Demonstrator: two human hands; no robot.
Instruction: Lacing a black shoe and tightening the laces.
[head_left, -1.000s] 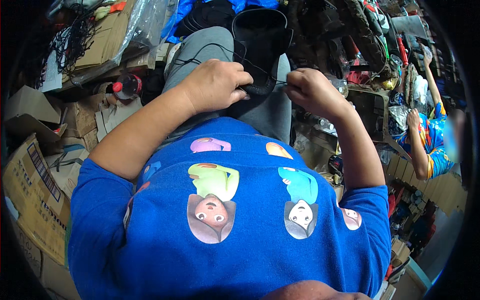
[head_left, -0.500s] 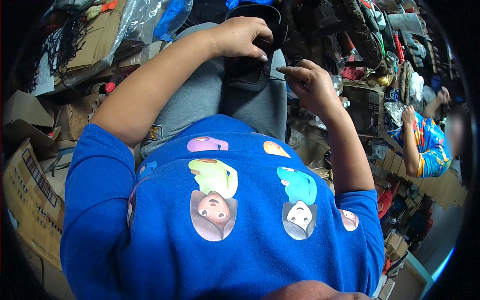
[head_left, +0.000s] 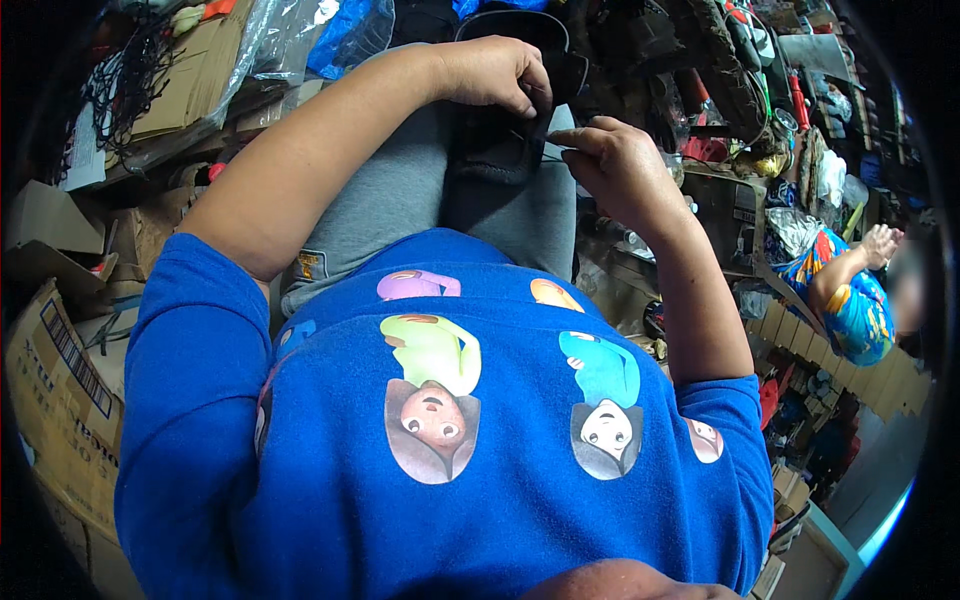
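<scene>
A black shoe upper point(head_left: 505, 140) lies on my lap, over grey trousers point(head_left: 400, 195). My left hand point(head_left: 490, 72) grips its top edge, fingers curled over the black material. My right hand point(head_left: 610, 165) sits just to the right of it, thumb and fingers pinched on what looks like a thin dark thread point(head_left: 548, 152) running to the shoe piece. My blue printed shirt point(head_left: 450, 430) fills the lower half of the view.
Cardboard boxes point(head_left: 55, 340) stack up on my left. Clear plastic bags point(head_left: 290, 35) and blue material lie ahead. Piles of shoes and gear point(head_left: 720, 60) crowd the upper right. Another person in a bright patterned top point(head_left: 850, 300) sits at the right.
My left hand has slid further up and forward onto the top of the black shoe piece. My right hand has stayed close beside it, still pinching.
</scene>
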